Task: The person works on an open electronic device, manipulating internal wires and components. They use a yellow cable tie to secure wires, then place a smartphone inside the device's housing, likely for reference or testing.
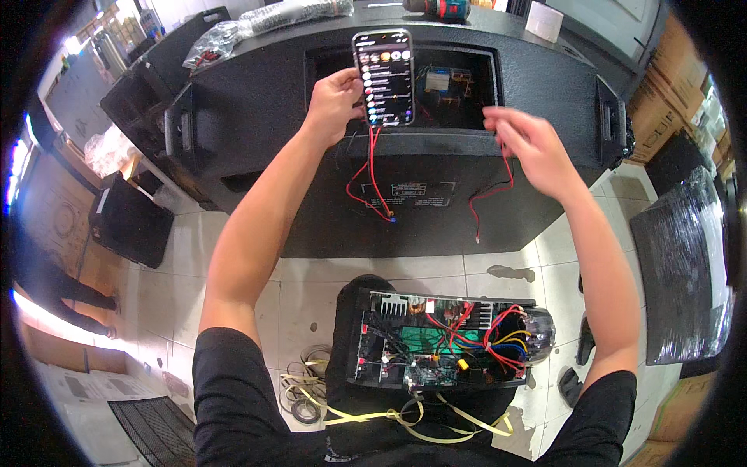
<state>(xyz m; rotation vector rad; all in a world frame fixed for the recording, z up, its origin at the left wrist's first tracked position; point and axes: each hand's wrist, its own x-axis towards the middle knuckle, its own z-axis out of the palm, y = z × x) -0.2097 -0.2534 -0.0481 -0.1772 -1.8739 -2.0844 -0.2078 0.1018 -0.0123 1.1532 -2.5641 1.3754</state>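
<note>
My left hand (333, 107) grips a smartphone (385, 78) by its left edge, with the fingers partly hidden behind it. The lit screen shows a dark list with small round icons. Red wires (375, 175) hang below the phone over the front of a black speaker cabinet (257, 86), ending in a small blue tip. My right hand (533, 148) is at the right end of the cabinet's rectangular opening (475, 93), its fingers curled together and slightly blurred. A thin red and black wire (510, 175) hangs just below them; whether they pinch it is unclear.
An open amplifier module (436, 342) with circuit boards and coloured wires rests on a black surface near my body. Yellow straps (366, 419) trail beside it. A power drill (447, 8) and a white roll (543, 21) stand on the cabinet. Wrapped goods (681, 257) and cartons (661, 101) line the right.
</note>
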